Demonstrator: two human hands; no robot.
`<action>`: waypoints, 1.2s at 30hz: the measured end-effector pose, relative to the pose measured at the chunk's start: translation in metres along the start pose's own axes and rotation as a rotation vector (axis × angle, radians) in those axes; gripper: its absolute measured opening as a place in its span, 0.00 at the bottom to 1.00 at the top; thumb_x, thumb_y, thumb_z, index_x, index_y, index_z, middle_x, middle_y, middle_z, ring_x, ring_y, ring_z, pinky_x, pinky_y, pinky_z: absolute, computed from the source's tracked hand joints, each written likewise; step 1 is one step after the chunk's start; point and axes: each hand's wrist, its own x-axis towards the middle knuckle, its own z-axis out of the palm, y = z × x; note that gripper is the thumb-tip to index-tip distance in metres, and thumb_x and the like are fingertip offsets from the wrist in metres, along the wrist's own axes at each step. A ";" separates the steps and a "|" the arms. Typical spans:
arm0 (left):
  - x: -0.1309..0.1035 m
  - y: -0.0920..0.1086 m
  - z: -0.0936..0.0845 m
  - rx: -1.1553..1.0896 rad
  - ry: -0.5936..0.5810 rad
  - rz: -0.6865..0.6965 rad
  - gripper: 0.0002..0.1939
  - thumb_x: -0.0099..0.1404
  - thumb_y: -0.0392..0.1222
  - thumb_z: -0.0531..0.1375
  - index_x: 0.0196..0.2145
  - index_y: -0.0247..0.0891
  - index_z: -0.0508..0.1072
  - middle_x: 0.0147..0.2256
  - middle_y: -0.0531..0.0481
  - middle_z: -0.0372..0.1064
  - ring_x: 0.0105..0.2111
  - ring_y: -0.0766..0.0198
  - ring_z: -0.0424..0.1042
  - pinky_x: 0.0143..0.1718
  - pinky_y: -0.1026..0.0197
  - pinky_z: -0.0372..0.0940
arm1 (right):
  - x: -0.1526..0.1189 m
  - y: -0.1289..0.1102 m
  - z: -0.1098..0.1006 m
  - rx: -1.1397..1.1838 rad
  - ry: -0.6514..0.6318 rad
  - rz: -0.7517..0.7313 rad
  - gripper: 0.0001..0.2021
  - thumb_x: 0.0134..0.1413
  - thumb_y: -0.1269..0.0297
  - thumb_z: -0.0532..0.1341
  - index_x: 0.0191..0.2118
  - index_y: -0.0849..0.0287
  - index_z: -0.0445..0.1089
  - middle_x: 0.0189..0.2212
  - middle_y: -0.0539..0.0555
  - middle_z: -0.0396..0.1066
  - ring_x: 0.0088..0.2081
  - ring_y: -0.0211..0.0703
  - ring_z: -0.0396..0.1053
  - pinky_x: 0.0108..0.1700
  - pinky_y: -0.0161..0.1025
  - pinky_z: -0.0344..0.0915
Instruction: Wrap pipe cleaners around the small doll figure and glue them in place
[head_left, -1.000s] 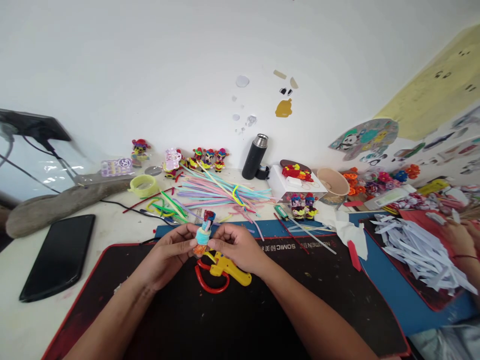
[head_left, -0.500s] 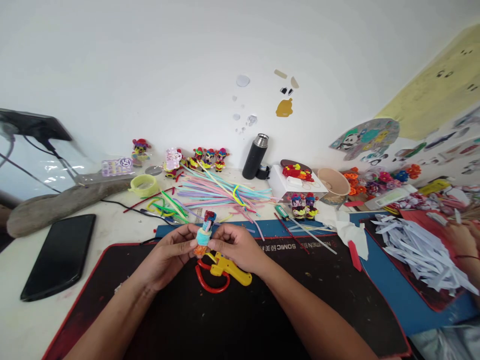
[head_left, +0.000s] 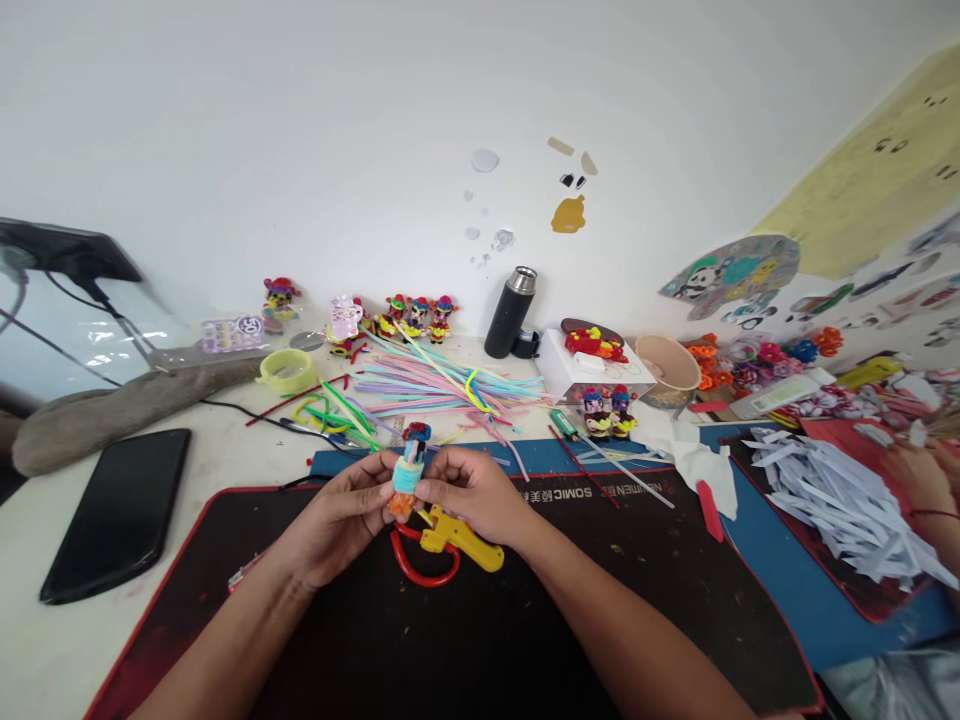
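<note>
Pipe-cleaner figurine (head_left: 407, 470), one; we are pinching it between our left hand (head_left: 351, 503) and right hand (head_left: 474, 496), above the black mat (head_left: 465, 645); we are risking a squashed turquoise middle (head_left: 406, 481) by over-pressing; a tumble onto the red loop (head_left: 427, 582) by loosening.

figurine (head_left: 406, 478) turned slightly, pink item (head_left: 245, 573) showing

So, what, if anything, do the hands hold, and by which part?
A small doll: the left hand and right hand grip its lower body from both sides, where blue meets orange.
</note>
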 end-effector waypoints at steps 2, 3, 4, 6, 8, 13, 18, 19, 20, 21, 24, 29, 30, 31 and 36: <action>0.000 0.000 0.000 -0.012 -0.004 -0.010 0.16 0.55 0.35 0.78 0.42 0.36 0.84 0.34 0.47 0.80 0.32 0.63 0.80 0.34 0.66 0.76 | 0.000 -0.001 0.001 0.017 -0.003 0.004 0.23 0.46 0.46 0.77 0.30 0.58 0.69 0.27 0.48 0.76 0.28 0.38 0.70 0.35 0.37 0.63; 0.000 0.000 0.000 -0.017 -0.008 -0.011 0.16 0.55 0.34 0.78 0.42 0.36 0.84 0.34 0.47 0.80 0.32 0.63 0.80 0.35 0.66 0.77 | 0.000 -0.001 0.001 0.023 -0.007 0.007 0.23 0.45 0.47 0.77 0.30 0.58 0.69 0.27 0.48 0.75 0.28 0.38 0.70 0.34 0.36 0.63; 0.000 0.000 0.000 -0.022 -0.010 -0.010 0.16 0.55 0.34 0.78 0.42 0.36 0.84 0.34 0.48 0.80 0.32 0.64 0.79 0.35 0.66 0.77 | 0.000 -0.002 0.001 0.027 -0.011 0.009 0.23 0.45 0.47 0.77 0.30 0.58 0.69 0.27 0.48 0.75 0.27 0.37 0.69 0.33 0.36 0.62; -0.001 0.001 0.000 -0.026 -0.014 0.000 0.17 0.55 0.33 0.78 0.42 0.36 0.84 0.34 0.49 0.79 0.31 0.65 0.79 0.34 0.66 0.77 | 0.001 -0.002 0.002 0.031 -0.017 0.016 0.23 0.45 0.47 0.77 0.31 0.58 0.69 0.26 0.48 0.75 0.25 0.36 0.67 0.31 0.35 0.61; -0.001 0.001 0.000 -0.026 -0.017 0.005 0.16 0.55 0.33 0.78 0.41 0.36 0.83 0.34 0.50 0.79 0.31 0.65 0.78 0.34 0.66 0.77 | 0.002 -0.002 0.002 0.024 -0.019 0.027 0.23 0.45 0.47 0.77 0.31 0.58 0.68 0.27 0.48 0.75 0.25 0.35 0.65 0.30 0.35 0.59; -0.003 0.002 0.003 -0.025 -0.048 0.005 0.14 0.56 0.32 0.77 0.41 0.36 0.83 0.34 0.49 0.79 0.31 0.65 0.78 0.35 0.66 0.76 | 0.002 0.000 0.001 0.024 -0.024 0.066 0.24 0.44 0.46 0.78 0.31 0.58 0.68 0.26 0.48 0.75 0.25 0.34 0.64 0.27 0.33 0.55; -0.003 0.002 0.005 -0.015 -0.041 0.019 0.14 0.56 0.32 0.77 0.40 0.37 0.83 0.33 0.50 0.79 0.32 0.65 0.78 0.35 0.66 0.75 | 0.002 0.004 -0.001 0.076 -0.037 0.076 0.24 0.45 0.47 0.78 0.32 0.58 0.68 0.26 0.47 0.75 0.21 0.31 0.59 0.25 0.32 0.52; -0.003 0.002 0.005 -0.019 -0.033 0.020 0.14 0.56 0.32 0.77 0.40 0.37 0.83 0.33 0.51 0.79 0.32 0.65 0.78 0.36 0.66 0.75 | 0.003 0.004 -0.001 0.077 -0.029 0.080 0.24 0.45 0.47 0.78 0.32 0.58 0.68 0.26 0.47 0.75 0.21 0.30 0.58 0.24 0.32 0.52; -0.002 0.001 0.004 -0.023 -0.024 0.019 0.14 0.55 0.32 0.77 0.40 0.38 0.83 0.34 0.51 0.79 0.32 0.65 0.78 0.36 0.66 0.75 | 0.003 0.005 -0.001 0.077 -0.020 0.083 0.24 0.45 0.47 0.78 0.32 0.58 0.68 0.25 0.46 0.75 0.20 0.30 0.57 0.24 0.32 0.51; -0.002 0.001 0.003 -0.027 -0.017 0.016 0.14 0.55 0.32 0.77 0.39 0.38 0.83 0.34 0.51 0.79 0.32 0.65 0.78 0.37 0.66 0.75 | 0.004 0.006 -0.001 0.078 -0.014 0.085 0.24 0.45 0.47 0.78 0.33 0.58 0.68 0.25 0.46 0.75 0.20 0.30 0.57 0.23 0.32 0.51; -0.001 0.001 0.001 -0.026 -0.014 -0.004 0.13 0.56 0.33 0.77 0.39 0.38 0.83 0.34 0.50 0.79 0.32 0.65 0.78 0.36 0.66 0.75 | 0.005 0.007 -0.001 0.095 -0.018 0.084 0.24 0.45 0.48 0.78 0.32 0.58 0.68 0.25 0.46 0.75 0.20 0.30 0.56 0.23 0.32 0.50; -0.001 0.001 0.000 -0.018 -0.034 -0.014 0.14 0.55 0.34 0.78 0.39 0.37 0.83 0.34 0.50 0.79 0.32 0.65 0.77 0.37 0.66 0.75 | 0.004 0.004 0.000 0.106 -0.038 0.094 0.24 0.44 0.49 0.79 0.35 0.58 0.69 0.24 0.45 0.74 0.20 0.30 0.56 0.23 0.32 0.49; -0.001 0.002 0.000 -0.013 -0.042 -0.014 0.14 0.55 0.35 0.78 0.40 0.37 0.83 0.34 0.49 0.79 0.32 0.65 0.78 0.37 0.66 0.75 | 0.004 0.004 0.000 0.109 -0.044 0.095 0.25 0.43 0.50 0.80 0.35 0.58 0.69 0.23 0.44 0.73 0.20 0.30 0.56 0.23 0.32 0.49; -0.001 0.002 0.000 -0.008 -0.050 -0.014 0.15 0.55 0.35 0.78 0.40 0.37 0.83 0.35 0.49 0.79 0.33 0.64 0.78 0.37 0.65 0.75 | 0.003 0.003 0.001 0.112 -0.051 0.095 0.25 0.42 0.51 0.80 0.35 0.58 0.68 0.23 0.43 0.72 0.20 0.30 0.56 0.23 0.32 0.49; -0.002 0.003 0.001 -0.019 -0.081 -0.008 0.16 0.56 0.35 0.77 0.42 0.37 0.82 0.37 0.49 0.80 0.33 0.62 0.80 0.38 0.63 0.77 | 0.003 0.006 0.002 0.112 -0.084 0.099 0.24 0.45 0.50 0.79 0.37 0.57 0.68 0.26 0.46 0.75 0.20 0.30 0.57 0.23 0.32 0.50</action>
